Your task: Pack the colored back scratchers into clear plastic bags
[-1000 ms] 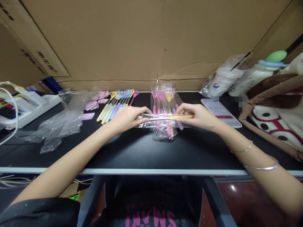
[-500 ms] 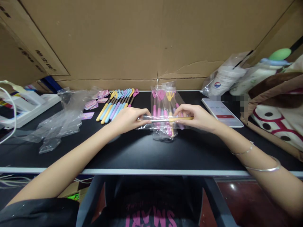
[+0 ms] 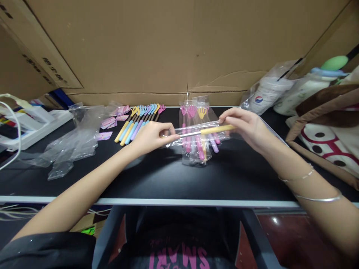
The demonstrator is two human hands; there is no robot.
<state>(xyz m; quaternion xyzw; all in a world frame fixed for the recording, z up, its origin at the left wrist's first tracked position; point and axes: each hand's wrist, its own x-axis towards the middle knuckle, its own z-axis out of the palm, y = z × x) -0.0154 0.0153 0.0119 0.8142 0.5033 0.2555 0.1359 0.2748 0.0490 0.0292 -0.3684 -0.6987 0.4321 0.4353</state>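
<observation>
A back scratcher (image 3: 215, 129) with a yellow handle and metal rod lies inside a clear plastic bag, held level above the table. My left hand (image 3: 154, 137) is closed around its left end, hiding the head. At the handle end, my right hand (image 3: 244, 125) pinches the bag and handle tip between thumb and fingers. Beneath them lie several bagged back scratchers (image 3: 192, 112) with pink, yellow and purple parts. Left of these, a row of unbagged back scratchers (image 3: 134, 127) in yellow, blue and purple rests with handles toward me.
Clear plastic bags (image 3: 75, 138) are piled at the left, beside small pink cards (image 3: 105, 135). A white power strip (image 3: 36, 129) stands at far left. On the right are a lidded cup (image 3: 269, 93), a bottle (image 3: 305, 89) and a fabric bag (image 3: 328, 142). Cardboard (image 3: 157, 48) walls the back.
My right hand has moved right and up along the handle to its end. The back scratcher now tilts slightly upward at the right. My left hand keeps its hold.
</observation>
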